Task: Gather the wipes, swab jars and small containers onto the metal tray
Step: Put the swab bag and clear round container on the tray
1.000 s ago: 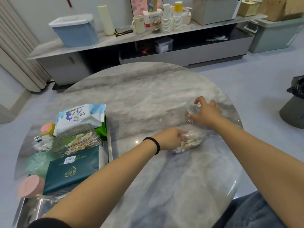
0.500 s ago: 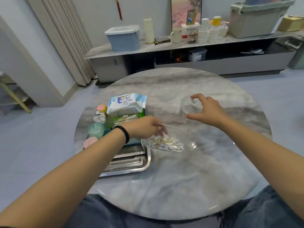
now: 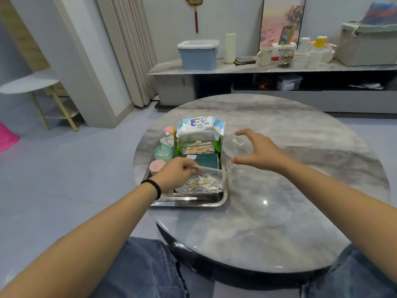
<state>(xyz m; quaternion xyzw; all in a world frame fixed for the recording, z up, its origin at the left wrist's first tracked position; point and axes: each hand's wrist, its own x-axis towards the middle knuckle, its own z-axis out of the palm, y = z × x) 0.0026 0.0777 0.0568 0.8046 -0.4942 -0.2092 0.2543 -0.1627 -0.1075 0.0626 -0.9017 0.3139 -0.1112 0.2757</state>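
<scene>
Clear swab bag (image 3: 202, 183) | left-hand (image 3: 176, 174) pinched | over tray (image 3: 189, 201)

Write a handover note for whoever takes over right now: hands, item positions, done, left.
Left hand: grips the rim of the clear swab container, which sits over the near end of the metal tray.
Right hand: fingers curled around the clear round jar, just right of the tray above the marble table; I cannot tell whether it touches the table.
Done: wipes pack, rectangular swab jar, dark green pack, pink-lidded container and small swab jars at the left are on the tray.
Left: release the swab container, then bring the round jar onto the tray.
</scene>
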